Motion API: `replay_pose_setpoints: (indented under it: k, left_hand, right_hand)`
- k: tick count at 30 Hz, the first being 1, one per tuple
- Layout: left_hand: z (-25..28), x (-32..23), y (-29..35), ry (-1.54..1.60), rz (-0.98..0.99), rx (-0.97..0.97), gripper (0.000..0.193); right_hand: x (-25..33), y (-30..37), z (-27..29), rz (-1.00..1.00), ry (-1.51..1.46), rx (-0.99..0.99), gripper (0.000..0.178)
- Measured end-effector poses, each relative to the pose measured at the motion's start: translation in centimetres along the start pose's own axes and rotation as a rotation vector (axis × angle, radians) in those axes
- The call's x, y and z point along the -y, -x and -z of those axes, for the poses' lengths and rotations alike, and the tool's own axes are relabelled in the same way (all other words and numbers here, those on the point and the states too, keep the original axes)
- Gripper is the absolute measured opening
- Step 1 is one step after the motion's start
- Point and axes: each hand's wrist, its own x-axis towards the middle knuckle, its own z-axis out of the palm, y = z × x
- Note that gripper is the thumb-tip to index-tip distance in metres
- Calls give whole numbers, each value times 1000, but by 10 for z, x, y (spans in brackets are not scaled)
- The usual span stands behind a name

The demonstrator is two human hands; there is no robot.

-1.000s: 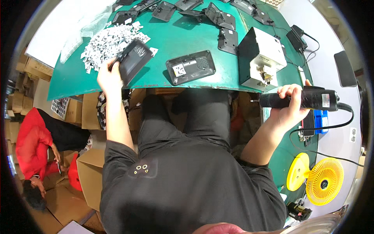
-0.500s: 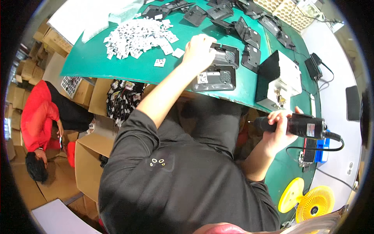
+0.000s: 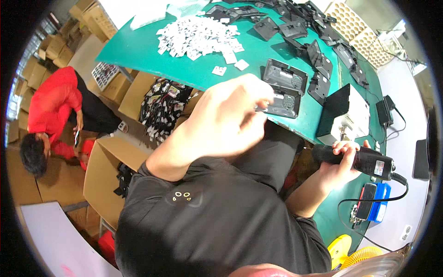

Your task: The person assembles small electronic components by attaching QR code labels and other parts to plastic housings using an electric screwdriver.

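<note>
Left hand: the left hand (image 3: 226, 121) is showing large and slightly blurred in the middle of the frame, its fingers curled together; whether they are pinching anything I cannot tell.
Black casing: a black plastic casing (image 3: 282, 102) is lying on the green table (image 3: 138, 48) just right of the left hand's fingertips, with a second open casing (image 3: 285, 76) touching its upper edge.
Right hand: the right hand (image 3: 340, 164) is wrapping its fingers around a black electric screwdriver (image 3: 360, 160) at the right of the frame, beyond the table's near edge.
Cable: a black cable (image 3: 369, 199) is trailing from the screwdriver's right end down toward the lower right.
Box: a black and white box (image 3: 347, 115) is standing on the table just above the right hand.
Labels: a heap of small white labels (image 3: 198, 37) is lying at the upper middle of the table.
More casings: a row of black casings (image 3: 318, 32) is running along the upper right.
Other person: a person in red (image 3: 48, 111) is bending among cardboard boxes (image 3: 108, 175) at the left.
</note>
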Motion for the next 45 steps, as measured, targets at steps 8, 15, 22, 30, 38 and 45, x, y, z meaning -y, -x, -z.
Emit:
replay_pose_setpoints:
  k: [8,15,22,30,38,45]
  left_hand:
    - [16,-105,-6,25,-72,-212,16]
    - [-13,-42,9,165,-234,84,33]
    - [-71,102,63,-418,336,-25,48]
    - [-88,147,59,-455,330,27,50]
    - [-98,177,45,37,361,68,36]
    - [-99,178,39,63,409,27,32]
  right_hand:
    - [10,12,-18,-41,-98,123,47]
    - [22,26,-9,-21,-15,99,50]
    - [40,22,-9,13,17,85,48]
    - [29,25,-4,-16,-12,78,49]
    - [29,23,-3,-20,23,-1,47]
    - [25,19,4,-19,106,-28,47]
